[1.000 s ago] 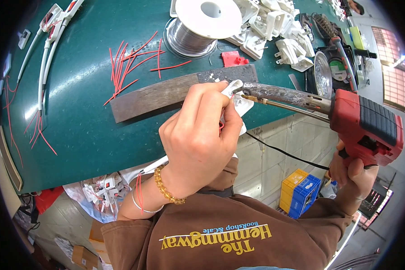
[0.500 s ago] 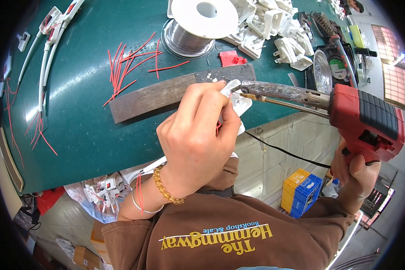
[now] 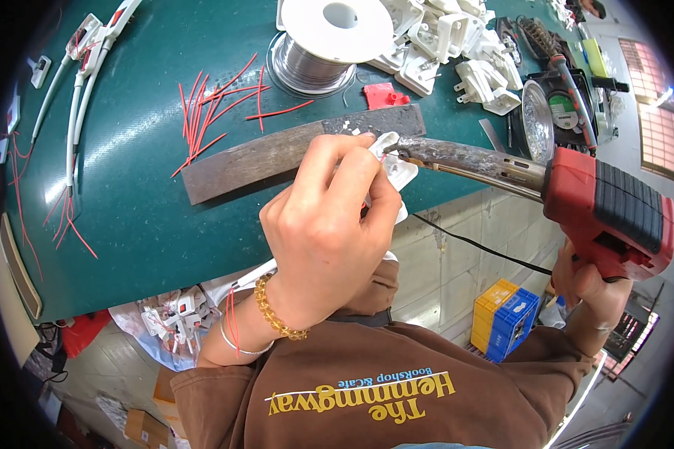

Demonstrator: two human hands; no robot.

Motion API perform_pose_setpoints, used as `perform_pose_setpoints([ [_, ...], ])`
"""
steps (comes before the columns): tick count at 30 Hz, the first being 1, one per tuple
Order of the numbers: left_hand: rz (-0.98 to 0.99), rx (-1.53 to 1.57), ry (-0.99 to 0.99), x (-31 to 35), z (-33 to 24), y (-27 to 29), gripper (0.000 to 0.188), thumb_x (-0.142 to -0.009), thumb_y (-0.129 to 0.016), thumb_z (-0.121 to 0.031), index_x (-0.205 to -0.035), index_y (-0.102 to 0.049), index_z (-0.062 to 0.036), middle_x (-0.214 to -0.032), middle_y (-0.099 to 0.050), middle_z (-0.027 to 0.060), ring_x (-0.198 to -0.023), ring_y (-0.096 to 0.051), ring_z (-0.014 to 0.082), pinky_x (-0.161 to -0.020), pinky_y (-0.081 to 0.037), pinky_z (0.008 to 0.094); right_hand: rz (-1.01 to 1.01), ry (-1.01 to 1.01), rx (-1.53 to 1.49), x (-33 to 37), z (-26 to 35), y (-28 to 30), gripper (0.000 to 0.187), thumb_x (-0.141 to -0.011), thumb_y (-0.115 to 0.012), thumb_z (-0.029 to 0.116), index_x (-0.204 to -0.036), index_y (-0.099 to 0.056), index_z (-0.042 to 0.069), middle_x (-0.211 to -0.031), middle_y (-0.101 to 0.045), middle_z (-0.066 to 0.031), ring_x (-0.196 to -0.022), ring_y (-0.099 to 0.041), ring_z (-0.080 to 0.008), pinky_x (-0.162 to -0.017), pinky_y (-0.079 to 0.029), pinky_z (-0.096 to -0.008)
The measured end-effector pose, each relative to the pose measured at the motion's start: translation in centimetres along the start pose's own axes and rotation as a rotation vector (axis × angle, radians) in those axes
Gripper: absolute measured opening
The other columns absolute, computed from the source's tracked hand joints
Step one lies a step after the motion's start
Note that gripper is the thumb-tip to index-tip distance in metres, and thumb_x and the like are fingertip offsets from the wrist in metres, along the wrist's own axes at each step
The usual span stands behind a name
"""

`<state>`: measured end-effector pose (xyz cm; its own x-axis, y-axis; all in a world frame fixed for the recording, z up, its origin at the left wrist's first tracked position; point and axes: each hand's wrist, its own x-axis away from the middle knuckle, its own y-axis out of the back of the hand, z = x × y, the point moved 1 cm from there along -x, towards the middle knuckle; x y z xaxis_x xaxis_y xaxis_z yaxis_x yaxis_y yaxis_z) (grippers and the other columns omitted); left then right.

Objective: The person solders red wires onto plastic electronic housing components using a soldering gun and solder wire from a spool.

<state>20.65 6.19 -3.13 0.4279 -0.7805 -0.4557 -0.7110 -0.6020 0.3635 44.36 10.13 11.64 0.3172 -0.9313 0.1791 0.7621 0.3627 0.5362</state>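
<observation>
We observed the left hand (image 3: 326, 224) closed in a pinch around a small white plastic plug part (image 3: 392, 166), held over the near edge of the green table (image 3: 135, 209), just in front of a dark metal bar (image 3: 277, 153) that lay aslant on the table, its left end nearer than its right. The right hand (image 3: 595, 288) was wrapped firmly around the grip of a red soldering gun (image 3: 610, 213). The gun's long axis ran nearly level from right to left, rising slightly toward the far side; its scorched metal barrel (image 3: 468, 161) pointed left, and its tip met the white part at the left fingertips (image 3: 363, 146).

As for containers, we noted a round metal tin (image 3: 538, 120) to the right on the table, just beyond the barrel, holding what looked like shiny metal bits; we could not identify them for certain. Below the table edge stood a yellow crate (image 3: 494, 310) touching a blue crate (image 3: 518, 322); their contents were hidden. A clear bag (image 3: 165, 322) under the near left edge held white plug parts.

Far from us lay a spool of solder wire (image 3: 326, 41), a heap of white plug housings (image 3: 442, 45) to its right, and cut red wires (image 3: 217, 105) to its left.
</observation>
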Motion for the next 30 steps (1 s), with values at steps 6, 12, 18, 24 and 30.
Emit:
perform_pose_setpoints([
  [6,-0.003,0.015,-0.012,-0.2,-0.1,0.1,0.013,-0.066,-0.066,0.003,-0.075,-0.059,-0.0035,-0.082,-0.062,0.0044,-0.048,-0.057,0.0186,-0.043,-0.044,0.0293,0.050,-0.056,0.002,0.7,0.6,1.0,0.079,-0.075,-0.073,0.049,-0.113,-0.044,-0.014,-0.046,-0.045,0.0010,-0.034,-0.042,-0.0082,-0.037,-0.034,-0.0225],
  [12,0.005,-0.006,-0.017,-0.3,-0.2,0.0,0.013,-0.066,-0.066,0.003,-0.074,-0.060,-0.0035,-0.082,-0.062,0.0043,-0.048,-0.056,0.0182,-0.044,-0.044,0.0293,0.051,-0.008,-0.132,0.9,-0.8,1.4,0.078,-0.077,-0.072,0.048,-0.114,-0.044,-0.014,-0.045,-0.044,0.0017,-0.034,-0.041,-0.0082,-0.037,-0.034,-0.0227],
  [18,0.027,-0.002,0.027,-0.4,-0.5,0.4,0.013,-0.066,-0.066,0.004,-0.073,-0.059,-0.0040,-0.083,-0.063,0.0051,-0.052,-0.059,0.0180,-0.045,-0.046,0.0288,0.020,0.030,-0.278,1.9,-2.5,1.4,0.077,-0.078,-0.072,0.048,-0.115,-0.043,-0.013,-0.045,-0.043,0.0024,-0.034,-0.041,-0.0082,-0.037,-0.033,-0.0229],
  [24,0.063,-0.011,0.040,-0.6,-0.7,0.4,0.013,-0.066,-0.067,0.004,-0.072,-0.059,-0.0035,-0.086,-0.065,0.0081,-0.059,-0.061,0.0197,-0.049,-0.048,0.0285,-0.055,0.109,-0.393,0.2,-4.4,-2.5,0.073,-0.082,-0.068,0.046,-0.117,-0.041,-0.012,-0.045,-0.043,0.0025,-0.034,-0.040,-0.0089,-0.038,-0.033,-0.0234],
  [30,0.075,-0.048,0.048,-0.6,-0.9,0.7,0.012,-0.066,-0.067,0.004,-0.071,-0.059,-0.0028,-0.086,-0.065,0.0084,-0.059,-0.062,0.0198,-0.051,-0.049,0.0290,-0.030,0.103,-0.578,-1.0,-6.4,-5.6,0.071,-0.083,-0.067,0.045,-0.118,-0.041,-0.012,-0.046,-0.043,0.0017,-0.035,-0.041,-0.0095,-0.039,-0.034,-0.0238],
])
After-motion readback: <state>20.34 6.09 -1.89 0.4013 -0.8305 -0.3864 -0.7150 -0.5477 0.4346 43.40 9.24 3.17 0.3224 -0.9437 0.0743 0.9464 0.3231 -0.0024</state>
